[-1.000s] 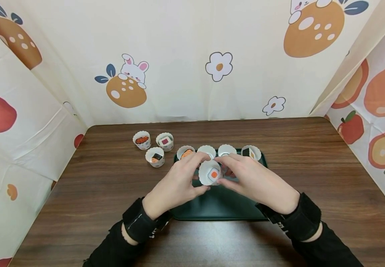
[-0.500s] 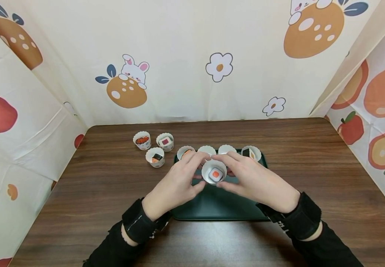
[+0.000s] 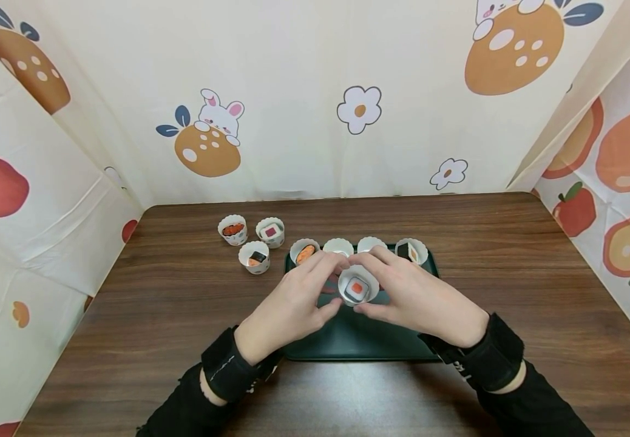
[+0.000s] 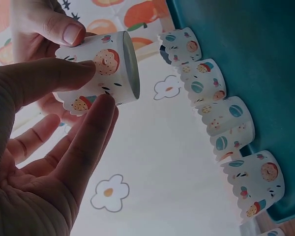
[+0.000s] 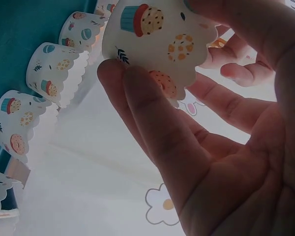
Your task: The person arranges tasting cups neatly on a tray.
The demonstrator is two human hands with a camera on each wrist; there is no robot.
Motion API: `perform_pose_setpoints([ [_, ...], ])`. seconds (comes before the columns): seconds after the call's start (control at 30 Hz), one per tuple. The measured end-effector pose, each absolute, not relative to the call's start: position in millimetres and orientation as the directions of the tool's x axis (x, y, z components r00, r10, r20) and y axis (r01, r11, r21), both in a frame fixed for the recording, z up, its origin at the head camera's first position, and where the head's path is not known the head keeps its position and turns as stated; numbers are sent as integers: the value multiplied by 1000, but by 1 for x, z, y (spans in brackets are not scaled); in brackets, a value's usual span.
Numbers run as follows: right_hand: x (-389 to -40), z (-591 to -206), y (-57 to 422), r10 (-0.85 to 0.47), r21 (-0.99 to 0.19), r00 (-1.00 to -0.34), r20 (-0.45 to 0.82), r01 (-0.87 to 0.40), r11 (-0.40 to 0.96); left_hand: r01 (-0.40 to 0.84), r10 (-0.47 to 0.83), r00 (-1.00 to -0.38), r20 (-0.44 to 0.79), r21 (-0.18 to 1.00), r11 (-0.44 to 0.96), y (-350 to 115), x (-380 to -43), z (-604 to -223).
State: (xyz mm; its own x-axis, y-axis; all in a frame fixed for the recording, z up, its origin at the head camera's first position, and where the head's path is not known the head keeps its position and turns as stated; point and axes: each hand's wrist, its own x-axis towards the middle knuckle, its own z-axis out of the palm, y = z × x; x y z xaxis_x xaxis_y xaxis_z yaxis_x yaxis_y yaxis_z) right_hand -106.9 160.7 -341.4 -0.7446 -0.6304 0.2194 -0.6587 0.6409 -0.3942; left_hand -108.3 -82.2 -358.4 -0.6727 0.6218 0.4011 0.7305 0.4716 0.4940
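Observation:
A white paper baking cup (image 3: 358, 285) with a scalloped rim is between my hands above the dark green tray (image 3: 361, 346). Inside lies a small white sushi-like piece (image 3: 356, 289) with an orange centre. My right hand (image 3: 402, 285) holds the cup, thumb on the near side and fingers behind. My left hand (image 3: 301, 291) is curved loosely at the cup's left; in the head view a small gap shows there. Its thumb and fingertips overlap the printed wall (image 4: 107, 61) in the left wrist view, so contact is uncertain.
Along the tray's far edge stand several like cups, such as one with an orange sushi piece (image 3: 305, 250) and one with a black-wrapped piece (image 3: 410, 250). On the wooden table (image 3: 195, 340), left of the tray, are three more filled cups (image 3: 254, 257). Printed cloth (image 3: 293, 121) hangs behind.
The cup has shifted right, from beside my left fingers toward my right palm, and its opening has turned slightly. Both hands have stayed almost in place.

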Motion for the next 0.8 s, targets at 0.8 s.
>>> perform_pose_setpoints([
  [0.8,-107,-342,163,-644,-403,-741,191,-657,637,755,586,-655,477,433,492,-98,-114,-344],
])
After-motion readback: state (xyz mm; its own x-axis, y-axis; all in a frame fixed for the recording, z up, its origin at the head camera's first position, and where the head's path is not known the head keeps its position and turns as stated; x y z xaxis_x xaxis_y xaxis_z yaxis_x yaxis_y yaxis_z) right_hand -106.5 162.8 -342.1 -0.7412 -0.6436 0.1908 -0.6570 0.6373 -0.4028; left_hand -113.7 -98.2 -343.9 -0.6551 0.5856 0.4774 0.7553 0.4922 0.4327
